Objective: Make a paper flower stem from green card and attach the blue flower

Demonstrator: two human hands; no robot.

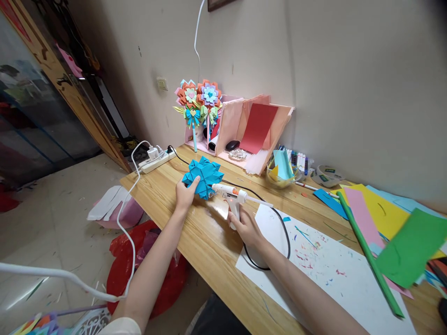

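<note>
Hot glue gun (231, 193) at the edge of a blue folded-paper flower (204, 174).
On my head-camera feed, the left hand (186, 193) grips the flower above the wooden table (206, 228); the right hand (246, 227) is wrapped around the gun's handle (233, 211). I can't tell whether the nozzle (215, 186) touches paper.

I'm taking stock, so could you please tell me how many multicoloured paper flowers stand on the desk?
2: the left flower, with a blue bow, and the right flower, with a green bow, both by the pink organizer. Others may be hidden.
</note>
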